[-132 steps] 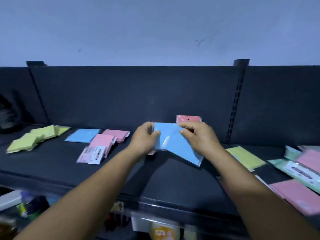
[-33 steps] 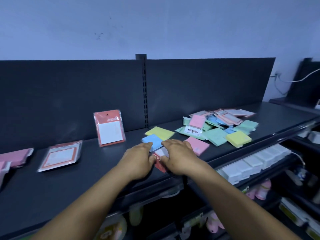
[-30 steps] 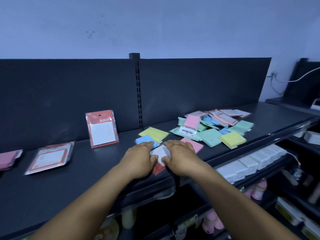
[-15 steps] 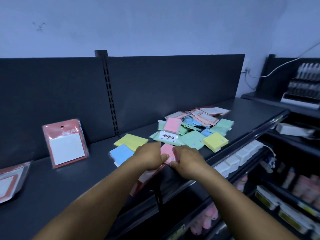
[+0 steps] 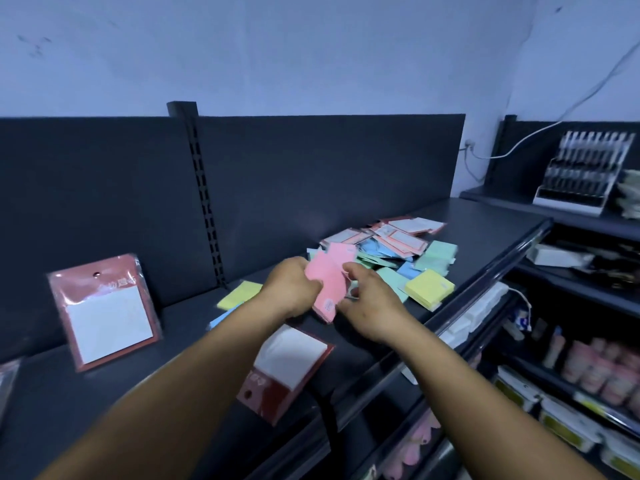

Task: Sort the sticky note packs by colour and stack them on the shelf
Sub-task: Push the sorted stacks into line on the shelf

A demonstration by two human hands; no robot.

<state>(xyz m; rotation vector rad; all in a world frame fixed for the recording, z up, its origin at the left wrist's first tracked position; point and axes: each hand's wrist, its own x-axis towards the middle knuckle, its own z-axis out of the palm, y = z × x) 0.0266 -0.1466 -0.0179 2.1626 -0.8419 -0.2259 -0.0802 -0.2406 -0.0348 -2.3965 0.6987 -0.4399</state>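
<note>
Where the frame's left edge cuts a clear-wrapped pack to a sliver, a red-backed white pack [image 5: 104, 311] leans on the shelf [image 5: 467, 223] back panel. Lower centre, the left forearm hides part of another red-backed pack [image 5: 287, 367] lying flat. At centre, the left hand [image 5: 291, 289] grips pink packs [image 5: 327, 282]; the right hand [image 5: 369, 306] pinches their blurred edge. Right of them, the mixed pile [image 5: 391, 252] overlaps, with a yellow pack [image 5: 429, 289] in front.
</note>
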